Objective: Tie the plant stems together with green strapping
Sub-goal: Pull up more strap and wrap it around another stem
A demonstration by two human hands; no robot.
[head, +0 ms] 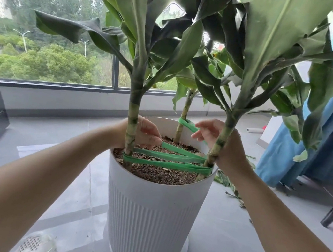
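Green strapping (168, 164) around three stems (131, 122)

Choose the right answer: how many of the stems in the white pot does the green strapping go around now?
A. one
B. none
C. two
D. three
D: the green strapping passes around the left stem and the right stem near the soil, and it also loops the back stem higher up.
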